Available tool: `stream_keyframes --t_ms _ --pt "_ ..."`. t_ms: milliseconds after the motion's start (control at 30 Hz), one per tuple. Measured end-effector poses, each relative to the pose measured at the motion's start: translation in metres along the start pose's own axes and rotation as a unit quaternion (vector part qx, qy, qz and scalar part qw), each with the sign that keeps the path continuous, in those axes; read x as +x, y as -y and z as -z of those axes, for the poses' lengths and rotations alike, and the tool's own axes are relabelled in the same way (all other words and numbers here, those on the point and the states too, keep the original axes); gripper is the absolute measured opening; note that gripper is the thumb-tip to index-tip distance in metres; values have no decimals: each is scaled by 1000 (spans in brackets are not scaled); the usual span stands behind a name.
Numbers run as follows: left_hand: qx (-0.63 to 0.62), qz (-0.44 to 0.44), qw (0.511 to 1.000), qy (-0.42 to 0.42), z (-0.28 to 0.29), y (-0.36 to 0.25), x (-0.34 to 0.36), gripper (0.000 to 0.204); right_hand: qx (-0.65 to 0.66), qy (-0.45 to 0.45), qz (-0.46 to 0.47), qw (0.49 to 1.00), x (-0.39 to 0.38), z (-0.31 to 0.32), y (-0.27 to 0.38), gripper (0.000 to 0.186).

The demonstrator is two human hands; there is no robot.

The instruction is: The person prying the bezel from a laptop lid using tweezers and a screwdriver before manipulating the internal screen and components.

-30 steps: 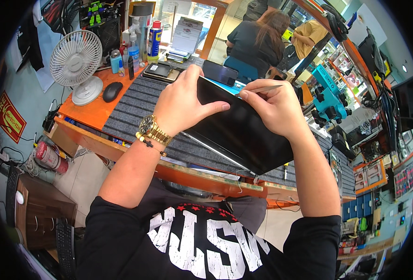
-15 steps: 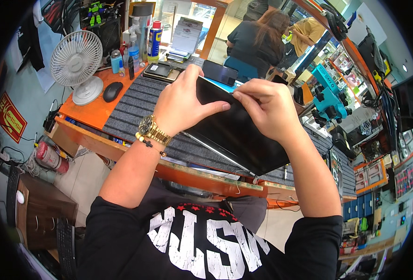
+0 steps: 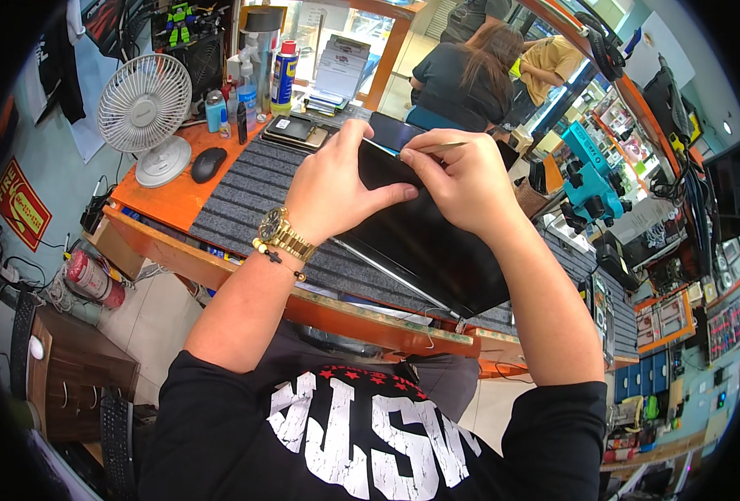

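Note:
A black laptop screen [image 3: 437, 250] leans up from the grey ribbed mat, with a silver strip along its lower edge. My left hand [image 3: 328, 184] grips its upper left corner, the thumb lying on the dark face and the fingers over the top edge. At the same top edge, my right hand [image 3: 466, 179] pinches a thin, brownish tool [image 3: 451, 146], whose tip is hidden by the fingers. Part of something blue shows just beyond the edge. Behind the screen lies a dark phone [image 3: 393, 131].
On the left stand a white fan [image 3: 146, 104], a black mouse [image 3: 209, 164] and several bottles beside a spray can [image 3: 284, 77]. A teal microscope [image 3: 587, 171] stands to the right. People are beyond the counter. The ribbed mat [image 3: 253, 196] covers the bench.
My right hand has slid left along the screen's top edge, closer to my left hand. The thin tool now shows above its fingers. My left hand keeps its grip.

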State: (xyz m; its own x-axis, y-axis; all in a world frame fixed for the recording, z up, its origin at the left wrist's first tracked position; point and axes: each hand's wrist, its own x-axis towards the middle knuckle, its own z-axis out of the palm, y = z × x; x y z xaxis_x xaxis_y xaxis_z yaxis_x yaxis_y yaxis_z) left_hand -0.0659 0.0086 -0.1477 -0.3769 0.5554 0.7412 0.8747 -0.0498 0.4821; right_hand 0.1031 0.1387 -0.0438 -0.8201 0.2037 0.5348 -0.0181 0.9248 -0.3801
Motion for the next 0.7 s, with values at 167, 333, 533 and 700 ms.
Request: stream_keyframes --t_ms 167,333,533,700 --pt "10 -11 1000 2 -1 3 1 97 -56 -9 104 993 1 -8 5 12" --pt "0 28 999 29 3 -2 1 95 10 13 8 1000 5 -3 7 14" --pt "-19 41 998 37 7 -7 1 94 58 24 -109 992 -3 18 -5 24" --pt "-12 25 999 16 1 1 -1 101 29 45 -154 987 -5 22 7 26"
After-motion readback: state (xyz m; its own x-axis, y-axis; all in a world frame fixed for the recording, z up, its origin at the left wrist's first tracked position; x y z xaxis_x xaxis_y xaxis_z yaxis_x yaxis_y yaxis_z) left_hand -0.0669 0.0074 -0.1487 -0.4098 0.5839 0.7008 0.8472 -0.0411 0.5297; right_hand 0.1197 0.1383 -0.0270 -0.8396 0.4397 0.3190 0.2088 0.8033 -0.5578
